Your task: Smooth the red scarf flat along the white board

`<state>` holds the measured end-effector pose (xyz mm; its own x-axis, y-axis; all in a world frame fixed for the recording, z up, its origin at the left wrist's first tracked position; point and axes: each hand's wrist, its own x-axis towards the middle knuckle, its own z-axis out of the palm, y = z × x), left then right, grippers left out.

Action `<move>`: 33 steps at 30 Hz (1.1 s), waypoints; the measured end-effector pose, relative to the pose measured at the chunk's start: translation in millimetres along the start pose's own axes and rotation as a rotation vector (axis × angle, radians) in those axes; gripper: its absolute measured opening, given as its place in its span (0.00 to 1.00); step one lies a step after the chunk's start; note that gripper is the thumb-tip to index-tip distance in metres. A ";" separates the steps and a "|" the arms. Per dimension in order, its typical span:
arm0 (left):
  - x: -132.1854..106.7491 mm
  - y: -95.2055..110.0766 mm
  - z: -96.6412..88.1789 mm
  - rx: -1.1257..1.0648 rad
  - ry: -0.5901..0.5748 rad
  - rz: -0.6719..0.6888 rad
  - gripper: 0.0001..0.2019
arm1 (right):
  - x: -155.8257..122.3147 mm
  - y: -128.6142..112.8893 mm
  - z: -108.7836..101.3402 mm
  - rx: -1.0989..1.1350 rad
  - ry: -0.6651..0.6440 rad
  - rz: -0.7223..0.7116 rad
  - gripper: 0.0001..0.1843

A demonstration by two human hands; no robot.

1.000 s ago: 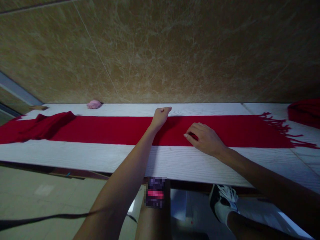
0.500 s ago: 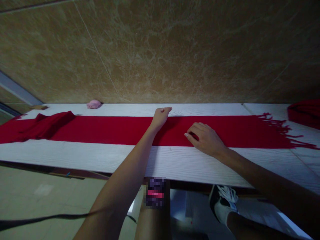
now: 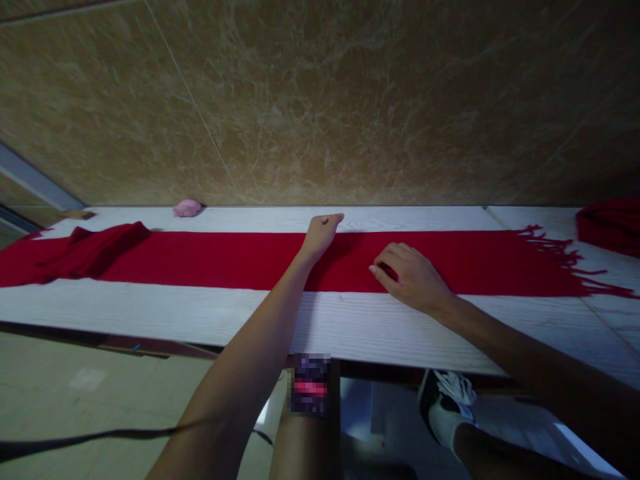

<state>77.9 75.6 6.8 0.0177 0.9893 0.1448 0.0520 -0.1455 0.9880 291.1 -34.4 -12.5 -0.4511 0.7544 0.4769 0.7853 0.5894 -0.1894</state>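
A long red scarf (image 3: 225, 259) lies stretched sideways, its tasselled end at the right and its left part folded over in a wrinkled heap. Near the scarf's far edge is my left hand (image 3: 321, 237), curled into a loose fist with the thumb pointing right. Nothing shows in that fist, though its underside is hidden. My right hand (image 3: 407, 275) rests on the scarf further right, fingers loosely bent. A gap between its thumb and forefinger shows red cloth behind, and no fold is pinched there.
A white wood-grain bench top (image 3: 165, 310) carries the scarf, against a brown marbled wall (image 3: 320, 107). Near the wall sits a small pink lump (image 3: 187, 208). Another red cloth bundle (image 3: 610, 227) lies at the far right. Below the front edge are a shoe (image 3: 447, 403) and tiled floor.
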 end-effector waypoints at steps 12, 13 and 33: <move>1.2 -1.4 0.3 0.028 -0.013 0.029 0.29 | 0.3 -0.1 -0.1 -0.019 -0.010 0.001 0.12; 1.5 -1.9 0.3 0.021 -0.015 0.026 0.29 | 0.3 0.1 0.1 -0.020 -0.006 0.001 0.12; -1.0 1.4 0.2 0.009 0.012 -0.014 0.29 | -0.9 -0.8 -0.3 -0.009 -0.001 -0.022 0.10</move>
<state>78.1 74.5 8.0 0.0045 0.9912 0.1320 0.0613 -0.1320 0.9894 291.0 -35.6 -12.5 -0.4688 0.7415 0.4801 0.7790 0.6032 -0.1710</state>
